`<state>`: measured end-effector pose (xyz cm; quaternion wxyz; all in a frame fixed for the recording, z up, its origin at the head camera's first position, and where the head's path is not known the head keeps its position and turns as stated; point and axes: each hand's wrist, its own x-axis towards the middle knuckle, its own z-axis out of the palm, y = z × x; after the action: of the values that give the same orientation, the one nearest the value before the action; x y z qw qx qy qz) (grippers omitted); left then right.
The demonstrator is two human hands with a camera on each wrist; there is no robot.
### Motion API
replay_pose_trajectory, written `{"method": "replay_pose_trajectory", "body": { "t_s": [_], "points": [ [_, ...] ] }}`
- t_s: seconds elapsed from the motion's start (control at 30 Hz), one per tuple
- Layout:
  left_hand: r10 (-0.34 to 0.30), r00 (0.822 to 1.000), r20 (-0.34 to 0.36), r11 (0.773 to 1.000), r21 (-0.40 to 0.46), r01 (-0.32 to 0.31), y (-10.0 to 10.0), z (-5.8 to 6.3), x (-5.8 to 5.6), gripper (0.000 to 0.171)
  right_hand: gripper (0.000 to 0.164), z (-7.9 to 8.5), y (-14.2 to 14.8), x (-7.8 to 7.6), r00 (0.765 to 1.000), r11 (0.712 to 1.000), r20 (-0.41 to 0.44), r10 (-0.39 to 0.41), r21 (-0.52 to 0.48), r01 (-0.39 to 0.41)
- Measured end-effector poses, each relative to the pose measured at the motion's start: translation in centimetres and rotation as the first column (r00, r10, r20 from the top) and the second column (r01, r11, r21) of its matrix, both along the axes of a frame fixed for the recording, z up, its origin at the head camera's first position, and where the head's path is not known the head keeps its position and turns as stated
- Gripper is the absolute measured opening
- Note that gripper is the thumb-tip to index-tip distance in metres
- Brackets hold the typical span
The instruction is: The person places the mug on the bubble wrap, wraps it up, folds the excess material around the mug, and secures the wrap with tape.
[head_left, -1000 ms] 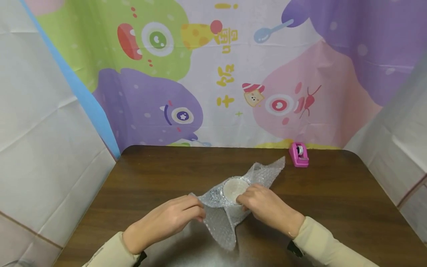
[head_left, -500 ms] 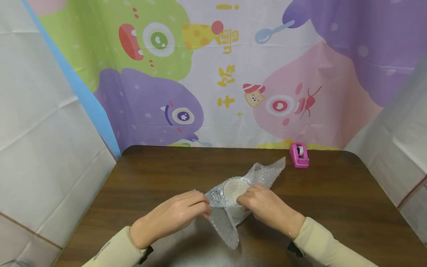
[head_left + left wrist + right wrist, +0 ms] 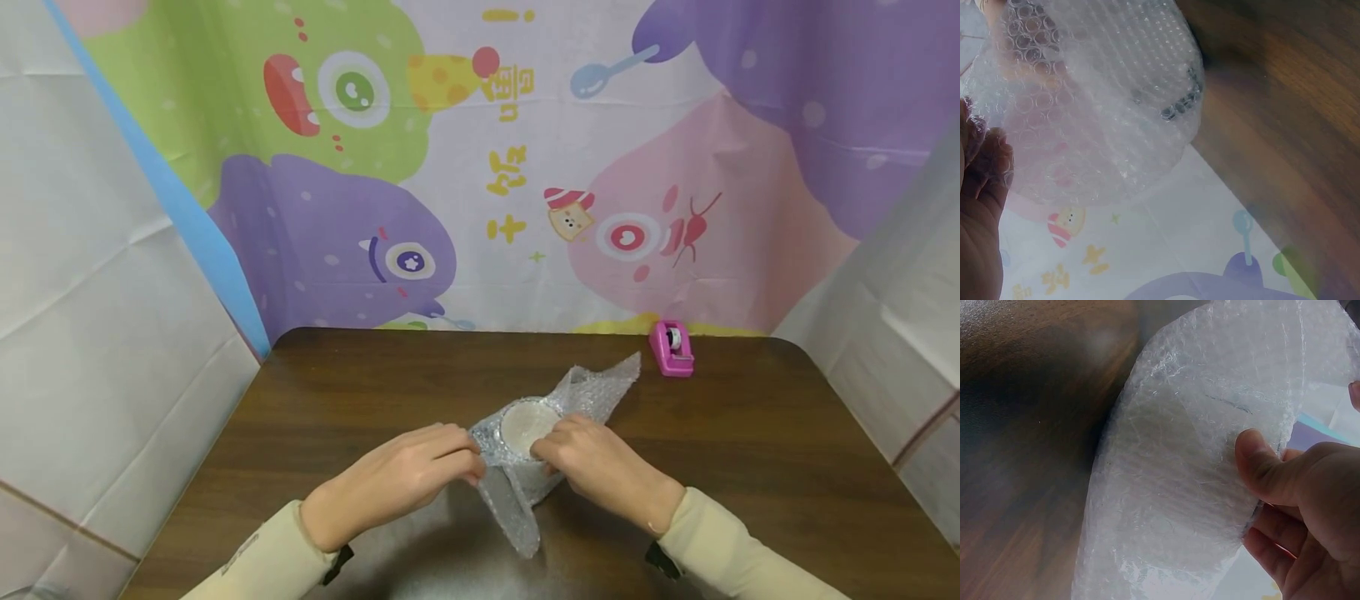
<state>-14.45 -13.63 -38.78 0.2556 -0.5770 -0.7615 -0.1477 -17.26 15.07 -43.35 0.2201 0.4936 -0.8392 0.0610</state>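
Note:
A round, pale, cup-like thing [image 3: 525, 427] stands wrapped in clear bubble wrap [image 3: 606, 390] at the middle of the table, its circular top facing up. My left hand [image 3: 408, 475] pinches the edge of the wrap's near left flap, drawn close beside the round thing. With its thumb on the outside of the wrap and fingers over the rim, my right hand [image 3: 1304, 506] grips the wrap at the round thing's right edge. In the left wrist view, the wrap [image 3: 1104, 119] spreads in front of the left fingertips. Most of the round thing's side is hidden by wrap.
A pink tape dispenser [image 3: 672, 348] sits near the table's back edge, right of the wrap's pointed far end. Behind the dark wooden table [image 3: 360, 375] hangs a cartoon-printed cloth [image 3: 480, 275], and pale sheeting [image 3: 97, 250] borders the sides.
My left hand has moved to the right and slightly away from me, bringing the left flap closer against the round thing. That flap now looks narrower. The right hand has stayed put.

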Motion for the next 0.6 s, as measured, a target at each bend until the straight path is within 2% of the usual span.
{"method": "replay_pose_trajectory", "body": {
  "t_s": [0.6],
  "points": [
    [-0.012,1.0,-0.001,1.0,-0.002,0.012,0.59,0.21,-0.52,0.005,0.028,0.1,-0.05,0.05,1.0,1.0,0.025,-0.013,0.012,0.013]
  ]
}}
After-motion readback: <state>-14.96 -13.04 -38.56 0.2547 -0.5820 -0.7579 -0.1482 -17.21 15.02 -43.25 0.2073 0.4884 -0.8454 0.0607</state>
